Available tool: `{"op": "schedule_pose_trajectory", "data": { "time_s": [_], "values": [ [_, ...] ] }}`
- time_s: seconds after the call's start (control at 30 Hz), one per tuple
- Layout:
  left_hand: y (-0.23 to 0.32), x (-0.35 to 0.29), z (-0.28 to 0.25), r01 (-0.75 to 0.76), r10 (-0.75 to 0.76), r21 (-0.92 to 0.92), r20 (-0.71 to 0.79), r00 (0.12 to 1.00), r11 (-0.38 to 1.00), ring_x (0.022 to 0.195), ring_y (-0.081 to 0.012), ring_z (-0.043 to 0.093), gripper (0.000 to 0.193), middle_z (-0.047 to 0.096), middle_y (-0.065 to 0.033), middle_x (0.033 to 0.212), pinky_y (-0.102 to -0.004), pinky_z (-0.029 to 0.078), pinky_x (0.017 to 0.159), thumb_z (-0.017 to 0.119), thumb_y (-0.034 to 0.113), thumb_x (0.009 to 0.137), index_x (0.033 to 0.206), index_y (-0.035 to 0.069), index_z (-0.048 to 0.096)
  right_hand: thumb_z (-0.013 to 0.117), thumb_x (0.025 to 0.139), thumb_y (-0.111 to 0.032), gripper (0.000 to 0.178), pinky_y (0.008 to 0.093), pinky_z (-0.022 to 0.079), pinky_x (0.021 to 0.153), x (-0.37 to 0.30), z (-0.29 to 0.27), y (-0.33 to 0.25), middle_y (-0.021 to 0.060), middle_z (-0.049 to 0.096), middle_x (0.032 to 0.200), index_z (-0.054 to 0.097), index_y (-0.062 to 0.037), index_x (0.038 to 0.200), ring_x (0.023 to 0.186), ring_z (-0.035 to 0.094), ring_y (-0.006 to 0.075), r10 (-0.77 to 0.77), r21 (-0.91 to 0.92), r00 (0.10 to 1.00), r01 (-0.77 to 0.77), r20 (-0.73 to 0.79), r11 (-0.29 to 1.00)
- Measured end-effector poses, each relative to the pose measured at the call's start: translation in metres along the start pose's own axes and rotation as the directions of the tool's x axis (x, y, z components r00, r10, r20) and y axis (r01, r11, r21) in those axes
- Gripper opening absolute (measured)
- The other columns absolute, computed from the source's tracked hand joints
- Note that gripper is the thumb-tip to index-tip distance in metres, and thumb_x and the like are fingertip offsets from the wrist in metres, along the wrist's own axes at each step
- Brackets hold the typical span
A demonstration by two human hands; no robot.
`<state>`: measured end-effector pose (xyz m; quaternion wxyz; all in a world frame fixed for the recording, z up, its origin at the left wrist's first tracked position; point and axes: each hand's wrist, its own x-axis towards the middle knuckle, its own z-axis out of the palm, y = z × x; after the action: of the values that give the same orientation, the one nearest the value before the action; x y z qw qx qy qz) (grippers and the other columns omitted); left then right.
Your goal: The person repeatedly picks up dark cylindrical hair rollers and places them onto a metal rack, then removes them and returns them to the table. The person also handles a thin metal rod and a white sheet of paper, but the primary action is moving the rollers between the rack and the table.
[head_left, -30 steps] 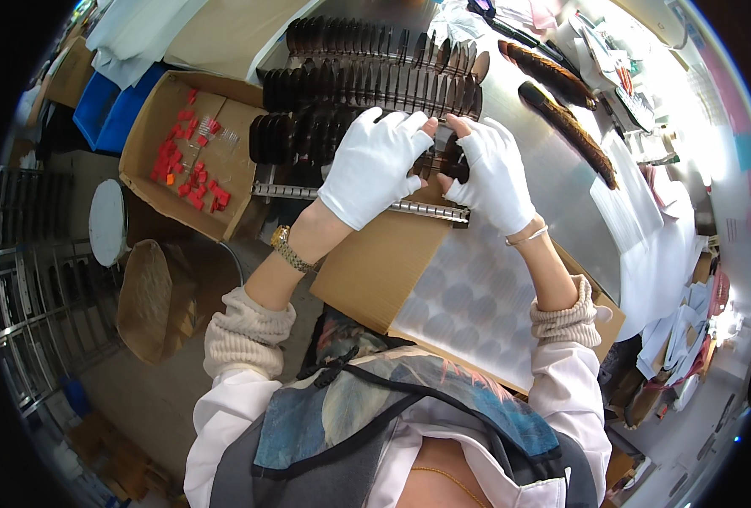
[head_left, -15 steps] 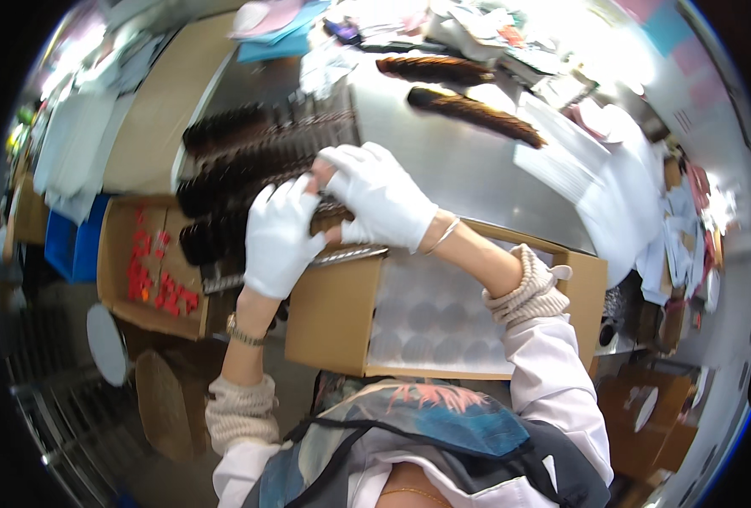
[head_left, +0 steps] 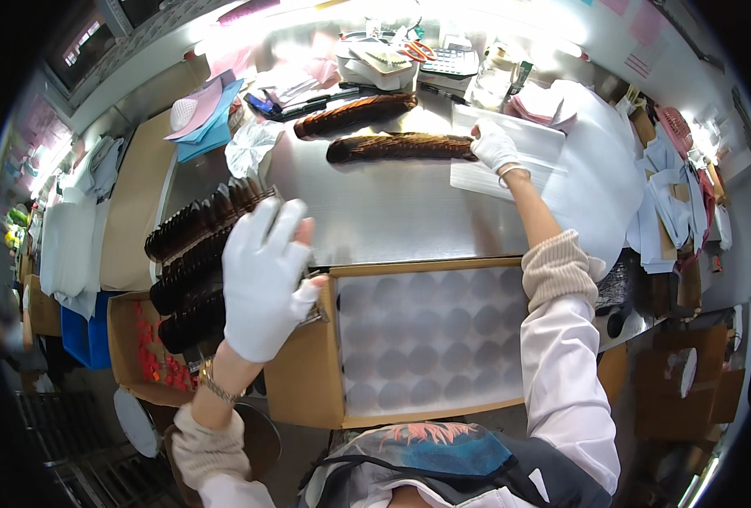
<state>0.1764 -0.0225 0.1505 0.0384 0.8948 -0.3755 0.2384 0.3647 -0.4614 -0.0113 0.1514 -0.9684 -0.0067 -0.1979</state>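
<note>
My left hand (head_left: pixel 265 284), in a white glove with bare fingertips, is open with its fingers stretched out. It hovers at the right end of several dark brown rows of closely stacked thin pieces (head_left: pixel 191 233), hiding part of them. My right hand (head_left: pixel 496 146), gloved the same way, is reached out across the metal table. Its fingers are curled closed at the right end of a glossy amber-brown row of stacked pieces (head_left: pixel 401 148); what they grip is hidden. A second amber-brown row (head_left: pixel 356 115) lies just behind.
An open cardboard box (head_left: pixel 430 415) with round compartments under a translucent sheet stands before me. At left, a carton (head_left: pixel 126 339) holds small red pieces beside a blue bin (head_left: pixel 86 330). White sheets (head_left: pixel 528 144) lie at right. A basket (head_left: pixel 380 68) and orange-handled scissors (head_left: pixel 419 51) are at the back.
My hands were together over the dark rows. The right hand has moved far and right to the amber row; the left has opened and stays by the dark rows. The view has shifted.
</note>
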Motion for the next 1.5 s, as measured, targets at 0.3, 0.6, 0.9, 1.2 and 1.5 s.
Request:
{"op": "schedule_pose_trajectory", "data": {
  "time_s": [0.3, 0.6, 0.9, 1.2, 1.5],
  "values": [
    [0.023, 0.123, 0.138, 0.05, 0.143, -0.44, 0.393, 0.908, 0.897, 0.114, -0.0374, 0.053, 0.044, 0.059, -0.0182, 0.117, -0.0442, 0.043, 0.097, 0.066, 0.031, 0.081, 0.11, -0.001, 0.062, 0.061, 0.081, -0.01, 0.016, 0.0441, 0.052, 0.077, 0.012, 0.012, 0.04, 0.017, 0.068, 0.088, 0.063, -0.0084, 0.097, 0.087, 0.067, 0.0346, -0.266, -0.251, 0.925, 0.335, 0.271, 0.908],
    [-0.061, 0.144, 0.275, 0.862, -0.786, -0.03, 0.395, 0.475, 0.506, 0.111, -0.0319, 0.061, 0.054, 0.065, -0.013, 0.116, -0.0415, 0.047, 0.097, 0.065, 0.051, 0.081, 0.121, 0.015, 0.063, 0.071, 0.079, -0.025, 0.029, 0.0416, 0.052, 0.077, 0.029, 0.004, 0.025, 0.0189, 0.068, 0.086, 0.066, 0.0005, 0.092, 0.083, 0.065, 0.0355, -0.156, 0.347, 0.986, 0.126, 0.06, 0.929],
    [-0.008, 0.167, 0.294, 0.713, -0.534, -0.425, 0.474, 0.7, 0.558, 0.104, -0.0341, 0.064, 0.06, 0.069, -0.0183, 0.107, -0.0418, 0.05, 0.091, 0.075, 0.049, 0.069, 0.11, 0.005, 0.066, 0.068, 0.083, -0.044, 0.041, 0.0397, 0.053, 0.072, 0.055, 0.045, -0.086, 0.0145, 0.065, 0.087, 0.061, -0.0041, 0.092, 0.082, 0.065, 0.0309, -0.582, -0.005, 0.811, 0.584, 0.06, 0.812],
    [-0.042, 0.117, 0.282, 0.681, -0.315, -0.58, 0.61, 0.727, 0.447, 0.11, -0.0211, 0.058, 0.032, 0.064, -0.0082, 0.11, -0.0308, 0.045, 0.093, 0.056, 0.026, 0.093, 0.116, 0.004, 0.061, 0.058, 0.09, -0.03, 0.024, 0.0393, 0.052, 0.07, 0.022, 0.047, -0.109, 0.0141, 0.069, 0.084, 0.068, -0.0088, 0.087, 0.079, 0.066, 0.032, -0.408, 0.099, 0.906, 0.398, 0.114, 0.912],
    [0.06, 0.147, 0.237, -0.529, -0.457, -0.108, 0.666, 0.59, -0.842, 0.095, -0.0298, 0.06, 0.061, 0.062, -0.0192, 0.105, -0.0424, 0.049, 0.091, 0.035, 0.056, 0.096, 0.116, 0.003, 0.057, 0.05, 0.099, -0.019, 0.027, 0.0303, 0.05, 0.082, -0.033, 0.013, -0.127, 0.0115, 0.069, 0.095, 0.063, -0.0002, 0.114, 0.091, 0.064, 0.0199, 0.004, 0.719, 0.952, -0.234, 0.306, 0.654]
  ]
}}
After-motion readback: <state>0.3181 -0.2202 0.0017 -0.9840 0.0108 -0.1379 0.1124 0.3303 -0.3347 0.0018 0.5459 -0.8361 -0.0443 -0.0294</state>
